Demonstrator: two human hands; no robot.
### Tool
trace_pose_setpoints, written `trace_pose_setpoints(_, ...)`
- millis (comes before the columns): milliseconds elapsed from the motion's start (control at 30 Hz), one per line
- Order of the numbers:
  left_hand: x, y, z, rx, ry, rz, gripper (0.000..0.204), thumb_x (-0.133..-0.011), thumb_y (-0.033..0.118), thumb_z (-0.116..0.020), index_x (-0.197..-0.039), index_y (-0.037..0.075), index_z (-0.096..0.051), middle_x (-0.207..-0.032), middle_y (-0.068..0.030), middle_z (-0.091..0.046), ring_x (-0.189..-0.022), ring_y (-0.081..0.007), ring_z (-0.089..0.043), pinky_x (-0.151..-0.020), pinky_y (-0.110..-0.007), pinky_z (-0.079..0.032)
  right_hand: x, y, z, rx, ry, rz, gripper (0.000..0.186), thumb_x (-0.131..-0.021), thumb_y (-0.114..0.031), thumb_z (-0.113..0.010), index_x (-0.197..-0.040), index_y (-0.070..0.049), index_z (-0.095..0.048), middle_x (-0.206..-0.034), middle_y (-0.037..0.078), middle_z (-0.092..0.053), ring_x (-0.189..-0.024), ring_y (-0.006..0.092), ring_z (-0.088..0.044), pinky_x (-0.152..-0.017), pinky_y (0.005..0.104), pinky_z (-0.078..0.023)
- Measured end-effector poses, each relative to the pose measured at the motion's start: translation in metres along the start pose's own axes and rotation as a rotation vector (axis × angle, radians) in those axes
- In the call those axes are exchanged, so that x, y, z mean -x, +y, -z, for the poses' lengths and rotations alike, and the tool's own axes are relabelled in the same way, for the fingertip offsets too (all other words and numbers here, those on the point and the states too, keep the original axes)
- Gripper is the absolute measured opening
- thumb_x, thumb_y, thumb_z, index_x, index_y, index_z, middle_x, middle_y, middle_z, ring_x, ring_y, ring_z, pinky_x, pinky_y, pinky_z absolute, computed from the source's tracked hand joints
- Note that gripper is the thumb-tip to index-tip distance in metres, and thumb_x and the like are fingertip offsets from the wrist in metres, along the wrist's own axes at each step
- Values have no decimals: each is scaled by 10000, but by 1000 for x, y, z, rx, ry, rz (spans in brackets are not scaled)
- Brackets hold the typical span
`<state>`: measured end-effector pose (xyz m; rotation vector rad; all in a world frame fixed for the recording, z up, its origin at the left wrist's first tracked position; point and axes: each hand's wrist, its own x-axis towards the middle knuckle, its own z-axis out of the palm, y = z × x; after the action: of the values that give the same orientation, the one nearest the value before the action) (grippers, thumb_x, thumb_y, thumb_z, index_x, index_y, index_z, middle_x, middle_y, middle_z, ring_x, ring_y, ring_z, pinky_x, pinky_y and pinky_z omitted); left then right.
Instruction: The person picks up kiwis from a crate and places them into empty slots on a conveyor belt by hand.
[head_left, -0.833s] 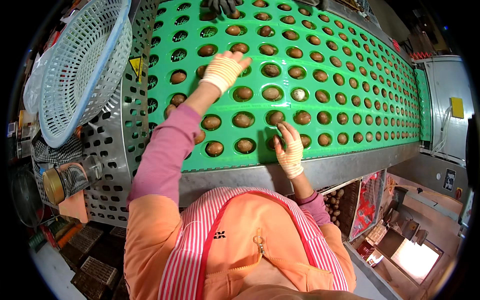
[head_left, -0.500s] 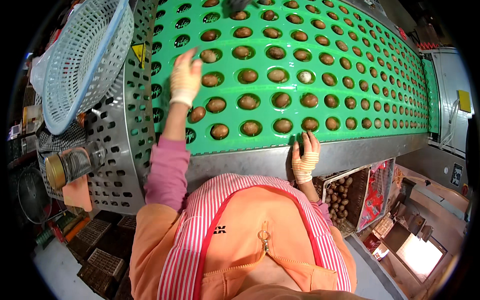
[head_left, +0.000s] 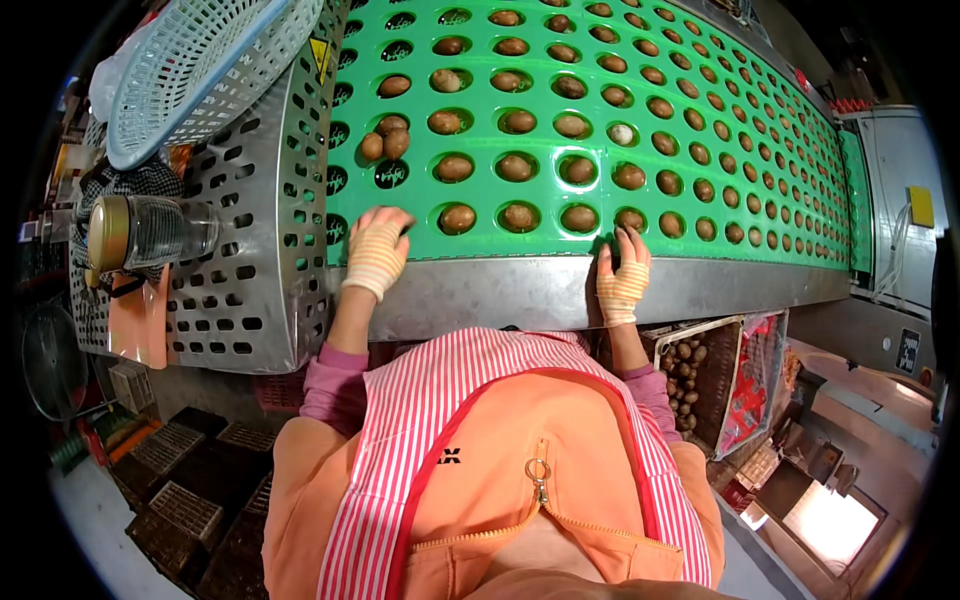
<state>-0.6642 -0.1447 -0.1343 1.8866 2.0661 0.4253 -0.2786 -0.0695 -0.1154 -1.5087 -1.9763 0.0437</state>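
Since the earlier pictures, both your hands have come back toward you: your left hand (head_left: 376, 252), which was reaching far up over the green belt, now rests at the near edge, and your right hand (head_left: 621, 272) has also slid down to the metal rim (head_left: 500, 290). Starting from the left, a pale blue plastic basket (head_left: 190, 70) leans over the perforated steel side panel (head_left: 260, 250), and a clear jar with a gold lid (head_left: 140, 232) lies on its side just beside that panel. Your left hand, in a striped fingerless glove, lies palm down with the fingers curled and pressed together over the belt's edge, holding nothing, near an empty pocket. A little up from it, two brown eggs (head_left: 385, 142) sit touching each other on the belt surface, out of the pockets. To the right, the green tray belt (head_left: 700, 120) carries one brown egg in nearly every round pocket; one paler egg (head_left: 622, 133) stands out among them. Your right hand lies flat with the fingers slightly spread, fingertips touching the belt near the front row of eggs (head_left: 520, 216), and it grips nothing. To work well here, I think you should keep both hands low and light, look at each row as it comes near, and lift any loose egg gently with the fingertips, without squeezing the shell.
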Motion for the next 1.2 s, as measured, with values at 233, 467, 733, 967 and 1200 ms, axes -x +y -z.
trace_pose_setpoints(233, -58, 18, 19, 64, 444, 235, 485, -834, 267, -689, -1291, 161, -566, -1416, -109, -477, -1258, -377, -454, -1021, -472, -433, 1, 2, -2, 16, 20, 0, 352, -824, -106, -689, -1167, -44, -640, -1248, 154, -595, -1121, 371, -551, -966, 460, -460)
trace_pose_setpoints(467, -119, -6, 24, 37, 95, 457, 653, -757, 365, -759, -1351, 237, -521, -1444, -93, -441, -1289, -386, -415, -1075, -468, -393, 6, 9, -9, 19, 53, 36, 339, -817, -112, -694, -1147, -48, -646, -1240, 149, -600, -1109, 370, -557, -962, 456, -463)
trace_pose_setpoints(733, -74, -27, -7, 219, 151, 380, 466, -887, 127, -660, -1339, 163, -554, -1466, -116, -393, -1281, -346, -419, -1109, -421, -369, 3, 12, -6, 82, 12, 20, 317, -828, -129, -684, -1135, -54, -653, -1222, 145, -611, -1099, 366, -562, -949, 459, -465)
trace_pose_setpoints(967, -78, -12, 14, -293, 125, 319, 560, -806, 121, -717, -1329, 135, -515, -1377, -155, -481, -1221, -333, -505, -992, -423, -444, 5, 13, -8, 97, 11, 41, 295, -823, -138, -692, -1106, -59, -666, -1189, 143, -628, -1066, 357, -582, -934, 455, -477)
trace_pose_setpoints(1200, -101, -9, 47, -735, -277, 247, 651, -834, 104, -692, -1428, 139, -428, -1221, -125, -635, -1180, -281, -569, -964, -401, -471, 8, 14, -9, -2, 72, 18, 288, -817, -125, -695, -1096, -59, -667, -1175, 155, -635, -1069, 362, -588, -932, 460, -479)
